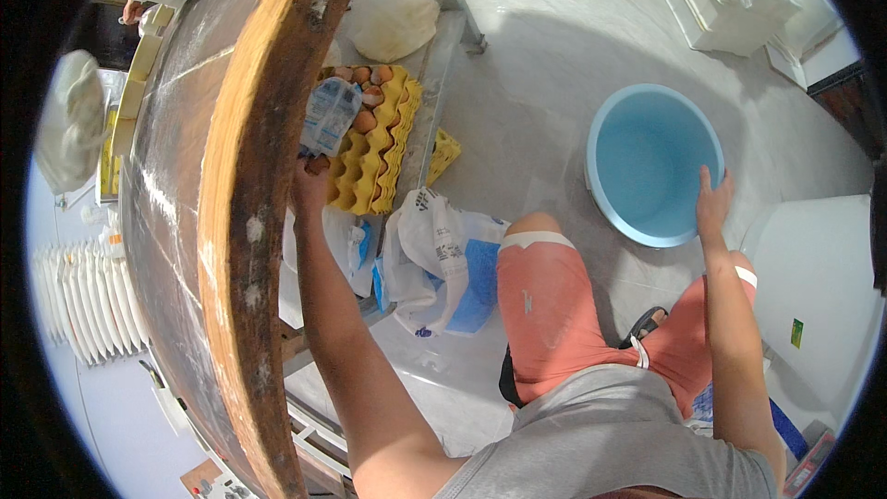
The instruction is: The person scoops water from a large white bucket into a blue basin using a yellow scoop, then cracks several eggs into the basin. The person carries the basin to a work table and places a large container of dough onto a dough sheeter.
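Observation:
Under the table, my left hand [309,180] is closed on a brown egg [317,164], partly hidden by the table's wooden edge. Beside it are stacked yellow egg trays [388,157], with several brown eggs [366,120] at the back and a clear plastic packet with blue printing [329,118] lying over them. My right hand [713,203] grips the right rim of a light blue tub [647,162], just beyond my right knee.
The wooden-edged table [240,176] runs along my left. Plastic sacks [434,259] lie low beside the metal lower shelf [443,65]. White boxes [711,0] stand at the back right, and a white bin-like container [804,296] is right of me.

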### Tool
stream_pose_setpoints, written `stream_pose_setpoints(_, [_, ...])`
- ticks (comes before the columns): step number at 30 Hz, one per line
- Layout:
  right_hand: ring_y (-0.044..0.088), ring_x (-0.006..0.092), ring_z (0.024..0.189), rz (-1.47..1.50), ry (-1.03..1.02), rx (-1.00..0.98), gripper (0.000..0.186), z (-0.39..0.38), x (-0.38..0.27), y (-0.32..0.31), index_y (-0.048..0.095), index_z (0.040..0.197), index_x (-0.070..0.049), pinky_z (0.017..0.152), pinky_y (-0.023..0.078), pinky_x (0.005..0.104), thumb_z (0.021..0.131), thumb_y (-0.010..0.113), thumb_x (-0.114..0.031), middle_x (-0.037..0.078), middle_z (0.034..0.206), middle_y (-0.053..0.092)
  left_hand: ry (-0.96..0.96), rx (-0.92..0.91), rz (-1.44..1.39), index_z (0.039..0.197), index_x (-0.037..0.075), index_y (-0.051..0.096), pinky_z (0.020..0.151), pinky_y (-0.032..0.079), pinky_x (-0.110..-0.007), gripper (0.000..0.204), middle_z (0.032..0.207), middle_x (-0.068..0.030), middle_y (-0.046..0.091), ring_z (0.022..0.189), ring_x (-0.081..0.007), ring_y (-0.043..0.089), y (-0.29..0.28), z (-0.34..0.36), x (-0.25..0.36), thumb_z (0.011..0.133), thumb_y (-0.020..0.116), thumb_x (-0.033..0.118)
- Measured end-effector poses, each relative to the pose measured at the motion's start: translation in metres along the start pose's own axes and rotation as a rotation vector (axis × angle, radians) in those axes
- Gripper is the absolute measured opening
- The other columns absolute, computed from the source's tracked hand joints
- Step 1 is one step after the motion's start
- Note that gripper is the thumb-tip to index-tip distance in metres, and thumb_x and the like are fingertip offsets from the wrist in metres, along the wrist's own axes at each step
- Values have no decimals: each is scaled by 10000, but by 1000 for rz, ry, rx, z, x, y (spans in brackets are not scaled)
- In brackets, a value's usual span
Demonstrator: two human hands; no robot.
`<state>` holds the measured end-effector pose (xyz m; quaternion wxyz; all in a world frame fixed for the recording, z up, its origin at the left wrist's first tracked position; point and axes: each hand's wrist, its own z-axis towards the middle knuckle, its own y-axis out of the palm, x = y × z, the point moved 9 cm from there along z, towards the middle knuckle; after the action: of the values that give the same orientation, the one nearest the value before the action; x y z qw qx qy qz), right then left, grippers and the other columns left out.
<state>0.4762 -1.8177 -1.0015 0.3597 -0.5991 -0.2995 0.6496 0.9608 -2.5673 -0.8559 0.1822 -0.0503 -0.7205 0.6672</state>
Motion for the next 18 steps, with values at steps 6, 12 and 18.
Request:
stream_pose_setpoints(6, [492, 448, 1467, -10, 43, -44, 844, -3, -4, 7, 439, 1593, 51, 1210, 407, 517, 1033, 680, -533, 295, 1568, 514, -23, 92, 132, 1350, 46, 637, 1127, 465, -577, 623, 1374, -204, 616, 1352, -403, 548, -6, -1, 1, 897, 844, 420])
stream_pose_setpoints(12, [493, 450, 1465, -1, 29, -35, 831, -5, -5, 3, 444, 1596, 32, 1208, 408, 518, 1035, 675, -536, 296, 1565, 516, -88, 198, -147, 1334, 55, 644, 974, 534, -536, 575, 1210, -149, 694, 1146, -372, 664, -7, 1, -15, 918, 821, 410])
stream_pose_setpoints(18, [508, 457, 1453, -18, 9, -38, 845, -4, -3, 9, 449, 1590, 38, 1198, 420, 522, 1028, 679, -550, 296, 1567, 519, -292, 407, -533, 1256, 53, 690, 926, 549, -512, 473, 1142, -140, 726, 1073, -347, 701, -43, 27, -110, 959, 775, 412])
